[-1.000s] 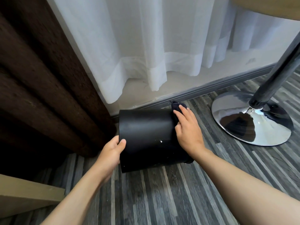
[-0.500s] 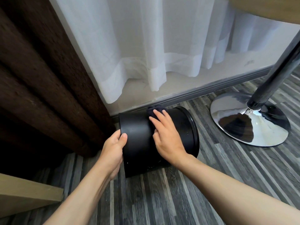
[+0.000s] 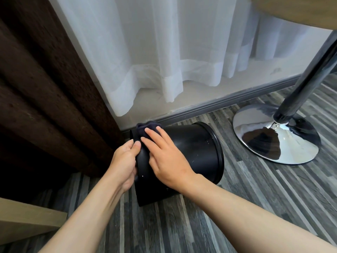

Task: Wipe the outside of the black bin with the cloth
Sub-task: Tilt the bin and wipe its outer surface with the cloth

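The right hand (image 3: 165, 158) lay flat, fingers spread, its grip pressing a dark cloth (image 3: 145, 129) against the upper side of the black bin (image 3: 193, 152). The left hand (image 3: 125, 161) had its grip closed around the bin's base end (thumb on top). The bin lay on its side on the striped floor (image 3: 255, 194), beside the skirting board, near a chrome stand base (image 3: 277, 137).

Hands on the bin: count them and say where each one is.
2. The left hand grips the black bin at its base end; the right hand presses the cloth on its side.
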